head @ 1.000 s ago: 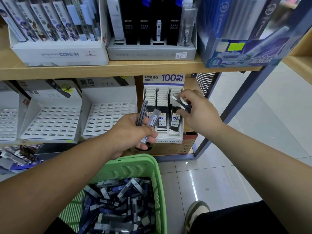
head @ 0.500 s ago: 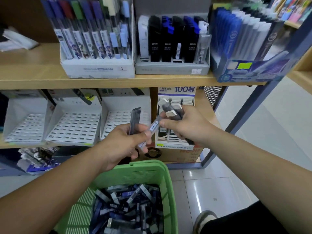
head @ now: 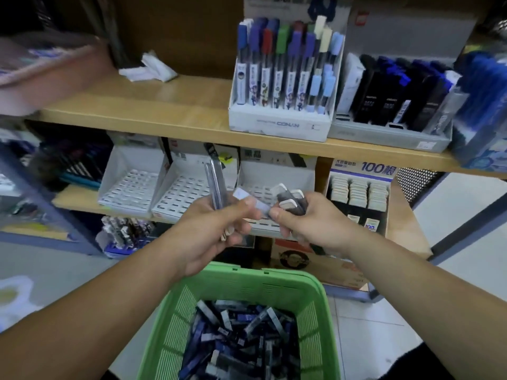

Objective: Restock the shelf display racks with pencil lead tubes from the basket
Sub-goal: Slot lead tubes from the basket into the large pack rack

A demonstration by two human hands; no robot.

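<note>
As the right hand [head: 312, 229], curled round a bundle of lead tubes [head: 290, 200], draws back from the 100-count rack [head: 362, 169], it meets the left hand [head: 203, 237], which pinches more above the basket [head: 247, 273]; the slotted white racks [head: 186, 193] remain unfilled.

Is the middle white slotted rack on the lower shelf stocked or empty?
Empty as far as visible: the middle rack shows only bare slots; the left hand hides its right corner.
</note>
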